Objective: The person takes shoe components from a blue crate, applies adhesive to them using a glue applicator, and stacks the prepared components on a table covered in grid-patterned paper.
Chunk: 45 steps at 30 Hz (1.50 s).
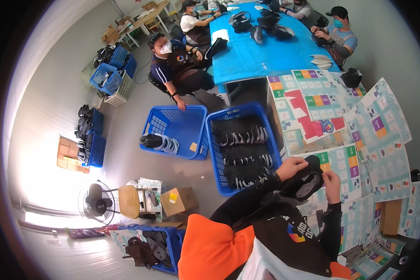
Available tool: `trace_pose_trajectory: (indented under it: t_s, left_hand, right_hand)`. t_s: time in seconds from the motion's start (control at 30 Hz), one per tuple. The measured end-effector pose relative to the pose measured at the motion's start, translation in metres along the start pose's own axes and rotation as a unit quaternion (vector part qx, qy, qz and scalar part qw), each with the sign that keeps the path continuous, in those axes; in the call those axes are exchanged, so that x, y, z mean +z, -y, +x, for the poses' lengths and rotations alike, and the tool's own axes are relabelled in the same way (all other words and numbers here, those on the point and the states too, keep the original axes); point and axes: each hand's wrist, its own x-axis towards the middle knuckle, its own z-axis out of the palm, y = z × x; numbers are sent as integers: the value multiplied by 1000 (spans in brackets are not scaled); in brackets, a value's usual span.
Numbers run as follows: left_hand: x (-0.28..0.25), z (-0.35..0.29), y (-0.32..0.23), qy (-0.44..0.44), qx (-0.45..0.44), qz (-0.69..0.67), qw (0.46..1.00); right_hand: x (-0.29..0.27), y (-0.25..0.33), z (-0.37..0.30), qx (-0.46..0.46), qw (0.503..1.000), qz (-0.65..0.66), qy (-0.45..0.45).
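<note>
Between my two hands is a black shoe upper (308,187) with a grey lining, its opening turned up toward me. My left hand (292,168) grips the upper's far left edge, fingers closed around it. On the other side, my right hand (332,185) pinches the upper's right edge between thumb and fingers. The upper is held over printed sheets (343,161) that cover the work surface. Left of my left forearm stands a blue crate (213,175) packed with rows of black uppers with pale edges.
Another blue crate (200,112) holds a few shoes; a seated co-worker's hand rests on its rim. Other people work around a blue-covered table (247,56). Left are a chair (128,201), a fan (98,200) and a cardboard box (181,200).
</note>
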Motion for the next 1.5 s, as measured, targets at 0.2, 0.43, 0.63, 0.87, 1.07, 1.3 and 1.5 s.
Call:
trace_pose_trajectory:
  t_s: [0.2,0.43,0.63,0.87,1.07,1.3,1.5]
  left_hand:
    - [1,7,-1,0,-52,1,999]
    - [-3,-2,-11,-11,-69,-35,997]
    - [-5,-4,-19,-2,-89,-112,990]
    - [4,0,-12,-5,-94,-133,987]
    - [13,4,-16,41,-102,-157,981]
    - [21,22,-18,70,-155,-109,979]
    - [41,48,-34,101,-76,43,991]
  right_hand:
    - [-27,136,-9,-122,931,335,78]
    - [-17,152,-9,-85,861,462,197]
    - [7,60,-13,-5,1000,25,5]
    - [4,18,-22,-12,995,101,20]
    - [0,-8,-21,19,989,141,42]
    - [5,-7,-19,35,984,176,12]
    - [7,101,-32,-204,935,-288,-40]
